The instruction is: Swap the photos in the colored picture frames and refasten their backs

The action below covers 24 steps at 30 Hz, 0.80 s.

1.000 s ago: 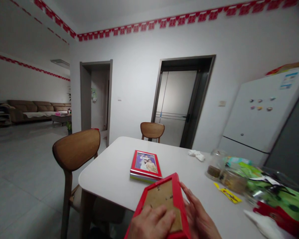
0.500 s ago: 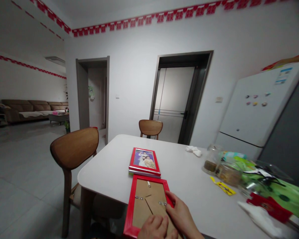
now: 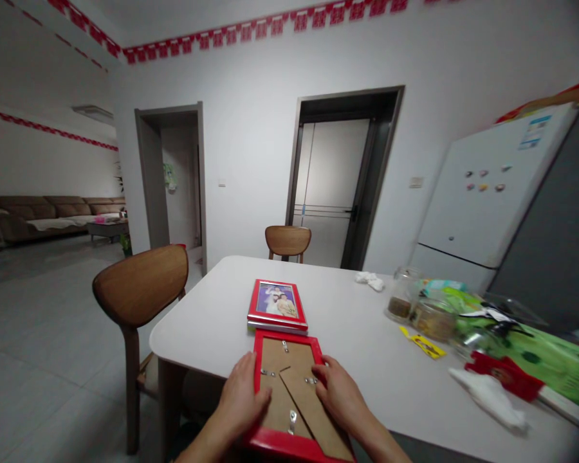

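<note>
Fingers (image 3: 266, 393) on both hands are loosely spread and lying flat, no pinch that I can see. The left hand (image 3: 238, 395) sits along the left long side and the right hand (image 3: 340, 393) along the right, so the red picture frame (image 3: 273, 357) lies right under and between them, face down with its brown cardboard backing (image 3: 294, 379) up. Its long axis runs straight out from the person, with the near end down by the wrists. Neither hand is really closer, though the right fingertips (image 3: 317, 375) reach further in, just beside a small metal clip (image 3: 311, 381). Just past the fingers, almost touching the far end, a second red frame (image 3: 276, 323) lies face up on the white counter (image 3: 367, 341), showing a photo (image 3: 276, 299) of two people. Well off to the right of the right hand are two glass jars, one (image 3: 399, 292) with something brown in the bottom and the other (image 3: 431, 320) holding tan stuff, can't tell what exactly. A yellow tag (image 3: 422, 342) lies just in front of them and a green packet (image 3: 525, 350) sits beside them.
</note>
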Each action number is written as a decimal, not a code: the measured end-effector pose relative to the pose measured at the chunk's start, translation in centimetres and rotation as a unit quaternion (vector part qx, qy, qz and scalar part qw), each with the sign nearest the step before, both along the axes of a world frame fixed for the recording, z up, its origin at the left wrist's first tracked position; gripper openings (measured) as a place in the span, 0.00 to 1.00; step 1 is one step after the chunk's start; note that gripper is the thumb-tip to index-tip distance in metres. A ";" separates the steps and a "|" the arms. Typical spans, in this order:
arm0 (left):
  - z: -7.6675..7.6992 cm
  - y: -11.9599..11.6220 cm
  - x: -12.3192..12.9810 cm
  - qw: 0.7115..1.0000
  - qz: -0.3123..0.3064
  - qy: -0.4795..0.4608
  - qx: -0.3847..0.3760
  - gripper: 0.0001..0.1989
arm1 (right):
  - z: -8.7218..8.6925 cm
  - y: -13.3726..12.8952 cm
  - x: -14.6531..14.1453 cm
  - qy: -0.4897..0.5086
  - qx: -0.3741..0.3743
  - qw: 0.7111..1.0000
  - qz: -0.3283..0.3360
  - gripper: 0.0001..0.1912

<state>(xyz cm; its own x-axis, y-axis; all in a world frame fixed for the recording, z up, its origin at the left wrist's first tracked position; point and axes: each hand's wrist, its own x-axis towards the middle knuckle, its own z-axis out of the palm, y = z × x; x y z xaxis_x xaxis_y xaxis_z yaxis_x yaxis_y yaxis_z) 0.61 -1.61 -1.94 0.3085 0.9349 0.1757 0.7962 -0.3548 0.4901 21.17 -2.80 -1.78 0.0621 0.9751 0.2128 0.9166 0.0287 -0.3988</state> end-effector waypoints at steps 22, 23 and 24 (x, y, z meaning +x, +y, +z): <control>-1.5 1.4 -0.3 1.000 0.008 0.022 -0.018 0.26 | -1.0 6.2 -4.7 -0.064 0.041 0.996 -0.051 0.14; -1.5 1.4 -0.3 1.000 0.007 0.024 -0.019 0.26 | -1.1 6.1 -4.7 -0.063 0.041 0.996 -0.048 0.14; -1.5 1.4 -0.2 0.999 0.007 0.026 -0.019 0.26 | -1.1 6.1 -4.6 -0.061 0.040 0.996 -0.045 0.14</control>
<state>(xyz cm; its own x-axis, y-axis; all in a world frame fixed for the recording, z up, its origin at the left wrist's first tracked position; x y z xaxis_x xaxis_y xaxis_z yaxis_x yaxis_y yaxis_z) 0.37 -0.18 -3.47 0.3029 0.9450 0.1237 0.8253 -0.3250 0.4618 16.54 3.30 -2.90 0.1172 0.9463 0.3012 0.9585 -0.0285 -0.2835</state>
